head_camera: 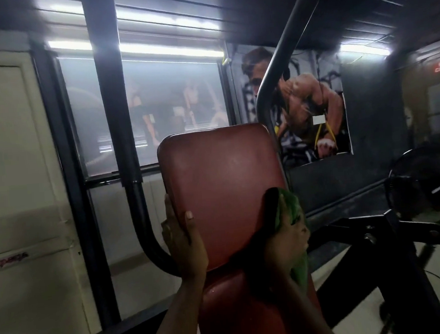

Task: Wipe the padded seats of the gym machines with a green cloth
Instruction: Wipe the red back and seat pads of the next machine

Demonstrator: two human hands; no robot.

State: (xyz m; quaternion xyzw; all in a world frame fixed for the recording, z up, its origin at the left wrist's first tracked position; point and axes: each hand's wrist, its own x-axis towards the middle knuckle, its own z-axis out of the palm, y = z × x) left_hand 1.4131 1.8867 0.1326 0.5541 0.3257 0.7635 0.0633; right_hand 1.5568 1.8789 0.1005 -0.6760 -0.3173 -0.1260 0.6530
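You have the black machine frame (137, 199) curving up on both sides of you. In the middle stands the red back pad (223, 187). It is tall and almost upright, and its long side runs up and down. The red seat pad (238, 310) lies just below it, under your arms.

Your left hand (183, 238) grips the back pad's left edge, with the thumb on the front and the fingers behind. Your right hand (285, 240) is closed round the bunched green cloth (292, 211), which touches the pad's lower right edge.

Most of the pad's face lies up and to the left of the cloth. I think your right hand should wipe that way next.
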